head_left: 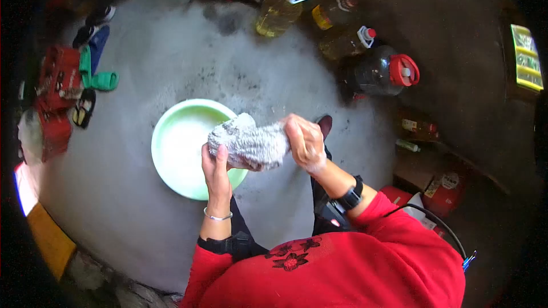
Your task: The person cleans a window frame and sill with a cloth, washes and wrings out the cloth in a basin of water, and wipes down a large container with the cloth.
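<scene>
A grey-white, nubbly cloth (248, 142) is held up in front of me, partly over the rim of a pale green basin (158, 159). My left hand (216, 168) grips its left end from below, thumb on the near side. At the other end my right hand (305, 142) is closed in a fist around the cloth, with white suds on its wrist. Whitish, sudsy water (181, 151) fills the basin, which stands on the floor. The folds hide what lies beneath the cloth and some of my fingers.
Large oil bottles (279, 12) and a clear jug with a red lid (374, 74) stand at the back right. On the left are green slippers (104, 81), other shoes and red boxes (57, 71). Grey concrete floor (103, 194) surrounds the basin.
</scene>
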Demonstrator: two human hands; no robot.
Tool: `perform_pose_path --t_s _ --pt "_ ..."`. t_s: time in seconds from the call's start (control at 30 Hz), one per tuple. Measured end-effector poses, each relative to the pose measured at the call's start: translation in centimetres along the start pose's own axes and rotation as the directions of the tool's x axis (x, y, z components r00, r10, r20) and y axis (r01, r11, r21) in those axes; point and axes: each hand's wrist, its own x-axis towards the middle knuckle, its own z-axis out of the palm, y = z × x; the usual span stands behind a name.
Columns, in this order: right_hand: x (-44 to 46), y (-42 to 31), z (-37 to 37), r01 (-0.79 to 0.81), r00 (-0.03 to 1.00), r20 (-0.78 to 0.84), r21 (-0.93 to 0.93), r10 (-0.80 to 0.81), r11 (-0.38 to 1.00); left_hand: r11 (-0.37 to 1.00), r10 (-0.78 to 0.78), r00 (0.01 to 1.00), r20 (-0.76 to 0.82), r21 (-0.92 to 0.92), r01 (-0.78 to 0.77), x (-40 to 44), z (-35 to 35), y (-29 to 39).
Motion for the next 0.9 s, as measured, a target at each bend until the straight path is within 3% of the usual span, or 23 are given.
perform_pose_path --t_s 0.03,0.1,0.2,0.23,0.3,0.33,0.4,0.47,0.53,0.57,0.63,0.73,0.83,0.9 --pt "-0.4 -0.2 -1.7 -0.072 0.997 0.006 0.079 0.072 0.994 0.999 -0.029 0.999 0.041 0.024 0.028 -0.1 1.5 0.3" --pt "-0.5 1.0 -4.6 -0.254 0.967 0.023 0.044 0.253 0.966 0.997 -0.015 1.000 0.016 0.080 0.013 -0.3 5.2 0.8" --pt "0.1 3.7 -10.0 -0.278 0.958 -0.058 0.043 0.280 0.960 0.987 -0.030 0.996 -0.083 0.154 0.043 -0.7 10.5 0.3" --pt "0.7 2.0 -12.1 -0.471 0.879 0.032 0.211 0.476 0.856 0.986 -0.014 0.995 -0.098 0.164 0.030 -0.3 12.7 -0.2" --pt "0.5 3.9 -15.2 -0.251 0.968 0.051 0.254 0.247 0.934 0.977 -0.030 0.989 -0.142 0.204 0.059 -1.3 16.4 -1.3" --pt "0.2 4.9 -17.1 -0.319 0.948 0.092 0.250 0.306 0.914 0.958 -0.130 0.982 -0.138 0.236 0.160 -1.3 18.2 -2.2" --pt "0.4 6.3 -20.9 -0.412 0.909 0.170 0.227 0.381 0.882 0.857 -0.479 0.873 -0.086 0.171 0.487 -1.1 22.2 -4.2" --pt "0.5 6.9 -25.0 -0.427 0.904 0.152 0.324 0.399 0.844 0.914 -0.402 0.899 0.172 0.127 0.385 -2.3 29.1 -5.4" --pt "0.6 7.6 -29.8 -0.513 0.857 0.193 0.421 0.478 0.748 0.926 -0.375 0.892 0.251 0.134 0.352 -1.6 33.8 -6.4" --pt "0.3 8.7 -31.5 -0.409 0.907 0.108 0.458 0.407 0.790 0.930 -0.366 0.884 0.292 0.134 0.341 -1.1 35.8 -6.8" --pt "-0.2 9.6 -34.9 -0.481 0.854 0.103 0.528 0.509 0.700 0.941 -0.321 0.877 0.357 0.228 0.251 -0.1 39.4 -6.9" --pt "-0.7 10.6 -38.0 -0.405 0.773 0.098 0.837 0.627 0.368 0.957 -0.229 0.879 0.417 0.260 0.126 0.3 44.0 -6.6" --pt "-1.3 9.5 -39.4 -0.425 0.599 0.371 0.898 0.710 -0.110 0.964 -0.182 0.836 0.518 0.262 0.047 0.3 47.2 -5.8" --pt "-3.2 11.5 -40.3 -0.578 0.646 0.462 0.816 0.607 -0.007 0.963 -0.204 0.773 0.600 0.266 0.047 0.8 48.5 -5.5"
